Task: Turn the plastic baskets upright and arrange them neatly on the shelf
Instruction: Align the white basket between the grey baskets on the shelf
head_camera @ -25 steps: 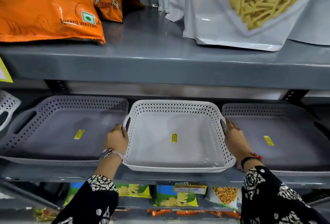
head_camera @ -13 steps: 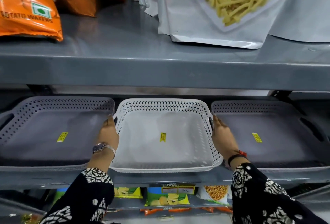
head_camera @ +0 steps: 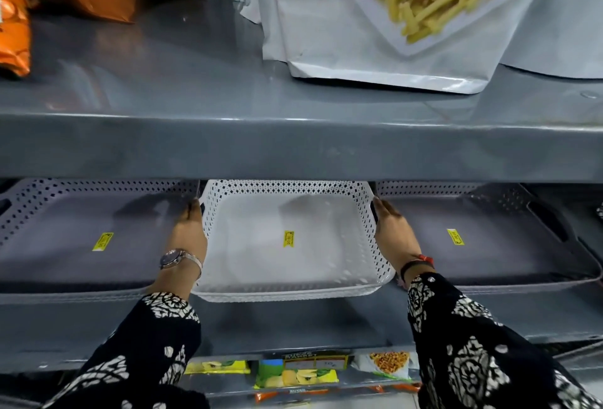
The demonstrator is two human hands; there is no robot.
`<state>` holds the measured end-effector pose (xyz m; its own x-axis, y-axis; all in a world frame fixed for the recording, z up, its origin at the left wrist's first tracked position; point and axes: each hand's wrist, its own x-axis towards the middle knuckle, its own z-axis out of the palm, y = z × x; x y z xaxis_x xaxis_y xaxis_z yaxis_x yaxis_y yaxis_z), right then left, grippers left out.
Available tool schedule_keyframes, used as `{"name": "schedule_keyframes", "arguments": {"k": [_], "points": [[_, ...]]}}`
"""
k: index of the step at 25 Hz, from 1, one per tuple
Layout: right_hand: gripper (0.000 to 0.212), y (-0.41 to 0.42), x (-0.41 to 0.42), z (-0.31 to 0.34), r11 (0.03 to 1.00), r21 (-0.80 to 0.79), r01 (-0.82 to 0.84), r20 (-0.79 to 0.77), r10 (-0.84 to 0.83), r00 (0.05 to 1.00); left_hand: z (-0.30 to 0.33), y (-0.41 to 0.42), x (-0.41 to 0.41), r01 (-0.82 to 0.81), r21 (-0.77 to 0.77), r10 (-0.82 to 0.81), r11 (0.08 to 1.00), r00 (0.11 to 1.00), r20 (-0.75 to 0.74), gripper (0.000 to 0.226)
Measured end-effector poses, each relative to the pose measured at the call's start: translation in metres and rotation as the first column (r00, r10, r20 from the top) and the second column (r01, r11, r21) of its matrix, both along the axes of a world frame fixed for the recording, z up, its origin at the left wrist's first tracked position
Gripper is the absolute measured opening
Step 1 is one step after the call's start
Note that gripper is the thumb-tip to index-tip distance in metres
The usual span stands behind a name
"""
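Head view: white basket (head_camera: 293, 239) back edge under upper shelf (head_camera: 293, 147).

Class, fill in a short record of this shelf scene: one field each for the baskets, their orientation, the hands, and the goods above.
baskets: white basket between two grey baskets
orientation: all three upright, side by side
left hand: on white basket's left wall
right hand: on its right wall
shelf above: orange packets, white bag of yellow sticks

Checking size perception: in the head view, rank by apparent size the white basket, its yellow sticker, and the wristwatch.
1. white basket
2. wristwatch
3. yellow sticker, though it lies farther back, so its gap to the watch is unsure.
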<state>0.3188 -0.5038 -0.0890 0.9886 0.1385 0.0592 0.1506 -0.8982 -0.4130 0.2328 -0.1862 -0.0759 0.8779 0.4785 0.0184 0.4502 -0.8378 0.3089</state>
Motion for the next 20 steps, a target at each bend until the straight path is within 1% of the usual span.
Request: {"name": "schedule_keyframes", "arguments": {"k": [2,4,9,11,13,14,15,16,17,19,20], "points": [[0.067,0.000,-0.001,-0.001,1.000,0.008,0.005,-0.005,-0.005,1.000,-0.003,0.001,0.001,-0.021,-0.013,0.021,1.000,1.000,0.010,0.063],[0.067,-0.001,-0.005,0.000,1.000,0.010,0.003,-0.006,-0.003,1.000,-0.005,0.000,-0.003,-0.040,-0.057,0.041,0.998,0.999,0.013,0.063],[0.065,-0.006,-0.020,0.001,1.000,0.022,-0.002,-0.033,0.002,0.999,-0.009,-0.004,-0.018,-0.035,-0.058,0.039,0.998,0.997,0.071,0.062],[0.066,-0.009,-0.027,0.001,0.999,0.031,-0.011,-0.031,0.012,0.999,-0.011,-0.006,-0.023,-0.058,-0.125,0.072,0.990,0.991,0.111,0.059],[0.066,-0.012,-0.033,-0.001,0.999,0.045,-0.016,-0.027,0.017,0.999,-0.014,-0.009,-0.028,-0.064,-0.147,0.080,0.987,0.991,0.111,0.051],[0.066,-0.014,-0.036,-0.001,0.999,0.049,-0.017,-0.025,0.019,1.000,-0.016,-0.009,-0.030,-0.087,-0.167,0.106,0.982,0.988,0.110,0.042],[0.065,-0.015,-0.038,-0.001,0.999,0.050,-0.018,-0.025,0.019,0.999,-0.013,-0.011,-0.034,-0.125,-0.198,0.151,0.972,0.981,0.120,0.037],[0.065,-0.016,-0.041,-0.001,0.999,0.050,-0.017,-0.027,0.018,0.999,-0.011,-0.013,-0.037,-0.150,-0.210,0.179,0.966,0.976,0.127,0.038],[0.065,-0.017,-0.044,-0.001,0.999,0.051,-0.016,-0.030,0.017,0.999,-0.010,-0.014,-0.040,-0.133,-0.182,0.154,0.974,0.983,0.102,0.038],[0.065,-0.018,-0.049,-0.001,0.998,0.053,-0.014,-0.031,0.015,0.999,-0.010,-0.015,-0.046,-0.074,-0.082,0.077,0.994,0.996,0.041,0.052],[0.065,-0.018,-0.051,-0.001,0.998,0.054,-0.013,-0.027,0.014,1.000,-0.010,-0.016,-0.048,-0.059,-0.066,0.062,0.996,0.997,0.036,0.057]]}}
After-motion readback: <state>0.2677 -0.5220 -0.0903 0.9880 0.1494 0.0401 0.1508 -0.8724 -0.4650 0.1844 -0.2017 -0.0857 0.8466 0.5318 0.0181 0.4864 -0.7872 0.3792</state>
